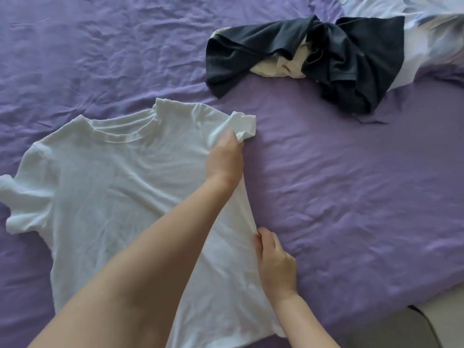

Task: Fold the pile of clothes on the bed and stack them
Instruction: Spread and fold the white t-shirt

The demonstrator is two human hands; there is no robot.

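Crossing up from the bottom left corner, a bare forearm is reaching diagonally over the white T-shirt (105, 192), and it is the nearest thing to the camera. That T-shirt is lying flat, front up, on the left half of the purple bed sheet (351, 184), its round ribbed neckline pointing away and its far-left short sleeve spreading loosely outward. Its fabric is looking thin, soft and lightly creased, with small wrinkles running across the chest.

At the end of the long forearm, the left hand (224, 159) is gripping the shirt's right sleeve, fingers curling down into the bunched cloth near the shoulder seam; the sleeve end is puckering up just beyond the knuckles. Below it, the right hand (276, 264) is coming in from the bottom edge, its thumb and fingers pinching the shirt's right side seam, which is pulling into a taut ridge between the two hands.

Further right and farther away, a crumpled pile of clothes (313, 61) is sitting on the sheet: dark charcoal garments twisting around a cream piece showing in the middle. Behind it, at the top right corner, pale bluish-white bedding (426, 43) is lying in rumpled folds. The sheet itself is wrinkling heavily on the left and lying smoother on the right.
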